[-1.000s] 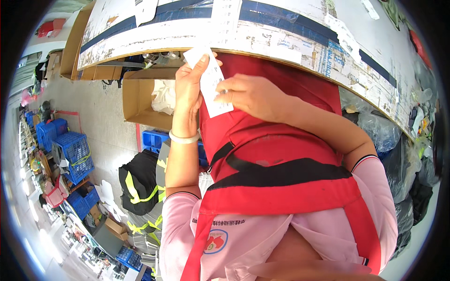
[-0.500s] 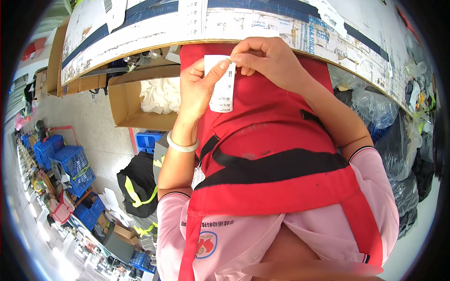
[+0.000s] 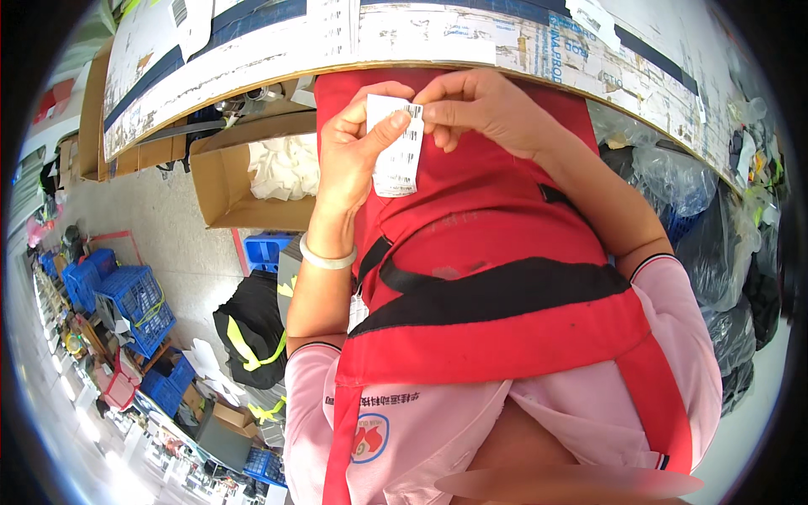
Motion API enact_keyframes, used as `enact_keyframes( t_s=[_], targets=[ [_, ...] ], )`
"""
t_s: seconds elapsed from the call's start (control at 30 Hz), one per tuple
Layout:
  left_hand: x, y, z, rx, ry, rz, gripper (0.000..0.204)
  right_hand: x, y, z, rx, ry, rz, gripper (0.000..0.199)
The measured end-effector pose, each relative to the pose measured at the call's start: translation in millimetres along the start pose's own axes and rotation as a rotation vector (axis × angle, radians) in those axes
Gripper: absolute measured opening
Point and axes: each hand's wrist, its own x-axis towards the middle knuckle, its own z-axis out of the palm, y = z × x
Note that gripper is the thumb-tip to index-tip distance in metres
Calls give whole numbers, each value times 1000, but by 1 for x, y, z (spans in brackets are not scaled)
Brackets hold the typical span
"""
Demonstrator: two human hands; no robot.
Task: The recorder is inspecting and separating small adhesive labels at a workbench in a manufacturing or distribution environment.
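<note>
A white label sheet (image 3: 394, 164) printed with rows of small black barcodes hangs in front of my red apron. My left hand (image 3: 358, 139) grips it, thumb pressed flat on its printed face and fingers behind. At the sheet's upper right edge, my right hand (image 3: 480, 114) is closed in a pinch, thumb and forefinger together at the corner. What lies between those fingertips is too small to see well.
Just beyond my hands runs the edge of a worn white table (image 3: 454, 50) with dark tape strips. Lower left stands a cardboard box (image 3: 215, 189) of white scraps. Blue crates (image 3: 139, 307) and a black bag (image 3: 252, 324) are further left; clear plastic bags (image 3: 707, 252) lie at right.
The label sheet is bent a little more at its lower end. Both hands stay close to where they were, the right one shifted very slightly right at the corner.
</note>
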Motion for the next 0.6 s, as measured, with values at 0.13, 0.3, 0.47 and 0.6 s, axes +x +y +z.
enact_keyframes(
  t_s=[0.13,0.3,0.47,0.6],
  targets=[
    [-3,6,7,-60,-103,-82,13,-5,16,7,337,-50,174,20],
    [-1,-4,-2,-56,-7,-50,11,-9,4,2,31,141,35,22],
    [7,-3,8,44,9,-46,10,-9,4,2,-42,242,-43,20],
    [9,-4,9,55,-38,-52,11,-8,6,0,-4,258,-42,19]
  ],
)
